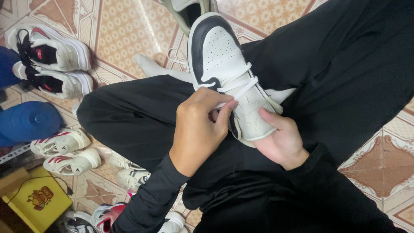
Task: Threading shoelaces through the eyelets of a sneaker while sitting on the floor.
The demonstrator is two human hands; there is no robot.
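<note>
I am sitting cross-legged on the patterned tile floor (pixel 129 30), a white sneaker with a black toe band (pixel 217 56) lying across my lap in black trousers (pixel 345 64), its toe pointing away from me. My left hand (pixel 200 129) is reaching over the shoe's near end, its grip pinching the white lace (pixel 239 84) between thumb and fingers just where the lace is crossing the tongue. My right hand (pixel 280 138) is cupping the sneaker from below at the heel end, thumb pressing against the side of the white upper, its grip clenched on the shoe and steadying it against my leg. The lace is running in loose crossings over the upper eyelets, and one strand is trailing off to the left toward a white sock (pixel 151 67) showing beyond my knee.

On the floor to my left, a pair of white sneakers with black laces and red marks (pixel 56 64) is standing side by side near the top corner. Below them, a blue rounded object (pixel 30 121) is lying beside another pair of white shoes with red stripes (pixel 64 151). A yellow box (pixel 36 200) is sitting at the lower left corner, and more sneakers (pixel 108 215) are scattered along the bottom edge beside my left sleeve.
</note>
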